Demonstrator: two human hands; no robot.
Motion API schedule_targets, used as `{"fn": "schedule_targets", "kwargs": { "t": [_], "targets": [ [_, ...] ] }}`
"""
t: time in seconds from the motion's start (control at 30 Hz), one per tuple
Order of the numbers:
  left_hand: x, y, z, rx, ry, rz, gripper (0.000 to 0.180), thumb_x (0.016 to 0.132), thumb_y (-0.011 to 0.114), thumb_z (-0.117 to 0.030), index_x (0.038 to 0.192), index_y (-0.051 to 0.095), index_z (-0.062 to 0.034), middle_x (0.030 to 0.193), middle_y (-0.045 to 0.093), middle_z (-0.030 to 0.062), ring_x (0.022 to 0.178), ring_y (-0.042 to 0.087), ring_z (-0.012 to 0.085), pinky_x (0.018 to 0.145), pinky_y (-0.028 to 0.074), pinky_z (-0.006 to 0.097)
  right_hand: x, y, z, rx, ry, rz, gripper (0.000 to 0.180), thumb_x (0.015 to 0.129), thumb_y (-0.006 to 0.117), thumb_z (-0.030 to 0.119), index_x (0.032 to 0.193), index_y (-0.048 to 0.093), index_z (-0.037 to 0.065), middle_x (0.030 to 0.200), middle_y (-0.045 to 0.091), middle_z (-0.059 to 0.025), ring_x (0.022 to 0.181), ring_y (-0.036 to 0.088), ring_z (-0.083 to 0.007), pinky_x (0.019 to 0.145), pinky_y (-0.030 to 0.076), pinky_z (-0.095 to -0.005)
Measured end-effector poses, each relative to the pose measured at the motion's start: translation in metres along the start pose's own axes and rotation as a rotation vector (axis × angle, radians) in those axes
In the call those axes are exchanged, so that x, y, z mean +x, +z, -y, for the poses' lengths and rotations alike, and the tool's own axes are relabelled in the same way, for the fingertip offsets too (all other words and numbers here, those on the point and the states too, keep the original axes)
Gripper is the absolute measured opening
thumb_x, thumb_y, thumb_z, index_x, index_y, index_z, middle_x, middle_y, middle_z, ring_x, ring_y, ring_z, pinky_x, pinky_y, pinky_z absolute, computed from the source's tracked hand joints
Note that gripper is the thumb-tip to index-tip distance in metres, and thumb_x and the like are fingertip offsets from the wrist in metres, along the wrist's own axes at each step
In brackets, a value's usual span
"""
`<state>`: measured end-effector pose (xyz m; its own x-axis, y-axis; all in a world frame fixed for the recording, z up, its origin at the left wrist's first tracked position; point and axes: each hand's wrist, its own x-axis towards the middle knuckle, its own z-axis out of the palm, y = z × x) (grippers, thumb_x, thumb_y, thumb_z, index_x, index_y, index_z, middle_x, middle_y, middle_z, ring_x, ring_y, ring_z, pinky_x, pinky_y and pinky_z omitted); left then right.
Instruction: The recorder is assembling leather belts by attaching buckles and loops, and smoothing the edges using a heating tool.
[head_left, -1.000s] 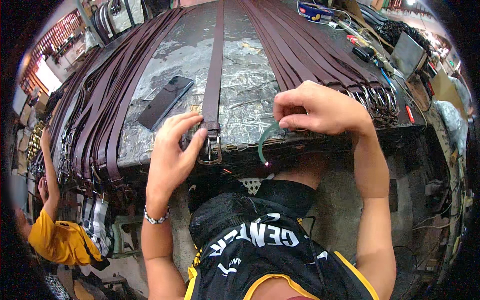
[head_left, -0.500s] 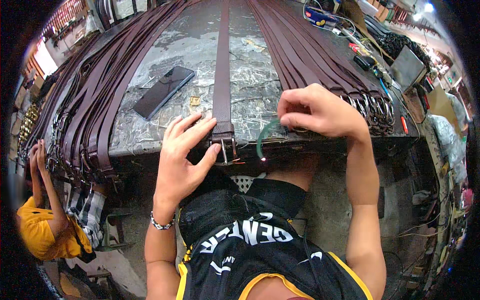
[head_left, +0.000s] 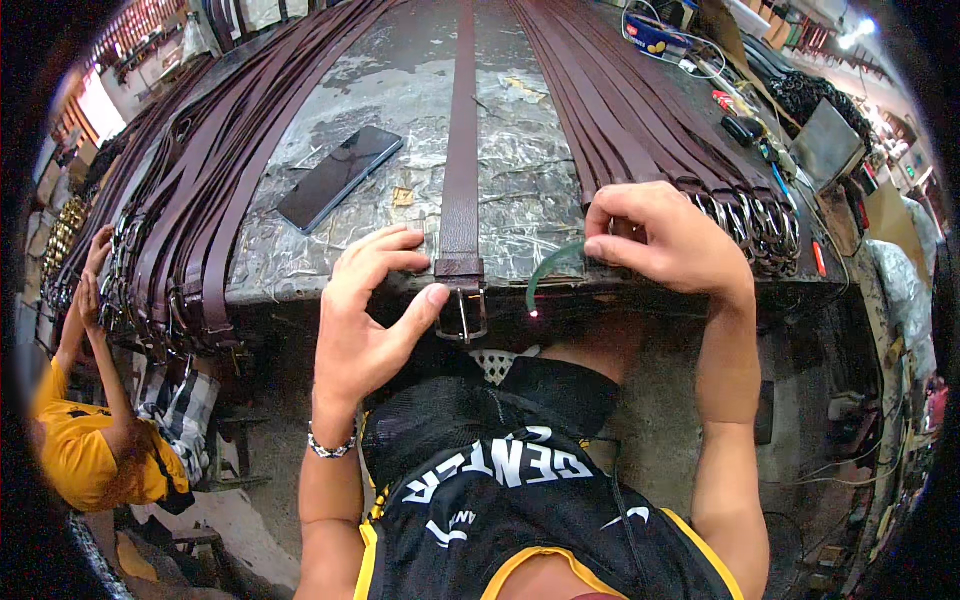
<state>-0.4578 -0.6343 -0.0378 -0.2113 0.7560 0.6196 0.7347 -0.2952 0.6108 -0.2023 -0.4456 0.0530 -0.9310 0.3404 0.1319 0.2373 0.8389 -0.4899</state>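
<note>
A single dark brown leather belt (head_left: pixel 462 170) runs lengthwise down the middle of the table, its silver buckle (head_left: pixel 483 318) hanging over the near edge. My left hand (head_left: pixel 372 300) is just left of the buckle end, fingers apart, the thumb tip beside the buckle; whether it touches is unclear. Between the thumb and fingers of my right hand (head_left: pixel 665 238) is a curved piece of green mosquito coil (head_left: pixel 543 272). Its tip glows pinkish-white below the table edge, to the right of the buckle and apart from it.
More brown belts (head_left: pixel 215 190) lie in a bundle on the left and another bundle (head_left: pixel 640 110) on the right, buckles at the near edge. A phone (head_left: pixel 340 178) rests left of the belt. Cables and tools lie far right. A co-worker in yellow (head_left: pixel 100 450) is at the left.
My left hand's fingers have come off the belt and bent a little. The buckle now hangs more openly in view. My right hand still holds the glowing coil, raised slightly.
</note>
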Motion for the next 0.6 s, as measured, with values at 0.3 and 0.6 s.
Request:
{"fn": "schedule_targets", "kwargs": {
  "t": [0.3,0.6],
  "targets": [
    [-0.001,0.012,-0.001,0.094,-0.001,-0.091,0.009,0.087,0.072,-0.010,0.090,0.069,-0.0016,0.116,0.072,0.0133,0.118,0.063,0.0303,0.107,0.040,0.041,-0.038,0.031,0.013,0.771,0.180,-0.436,0.012,0.094,0.068,0.009,0.097,0.062,-0.001,0.083,0.067,-0.0057,0.060,0.066,-0.0108,0.047,0.049,-0.0213],
    [-0.005,0.006,-0.003,0.064,0.060,-0.024,0.006,0.084,0.071,-0.008,0.087,0.069,-0.0023,0.110,0.073,0.0119,0.113,0.065,0.0306,0.105,0.041,0.045,-0.028,0.121,0.024,0.763,-0.011,-0.785,0.006,0.092,0.065,0.003,0.094,0.061,-0.001,0.114,0.062,-0.0127,0.093,0.062,-0.0145,0.082,0.052,-0.0274]
  ]
}}
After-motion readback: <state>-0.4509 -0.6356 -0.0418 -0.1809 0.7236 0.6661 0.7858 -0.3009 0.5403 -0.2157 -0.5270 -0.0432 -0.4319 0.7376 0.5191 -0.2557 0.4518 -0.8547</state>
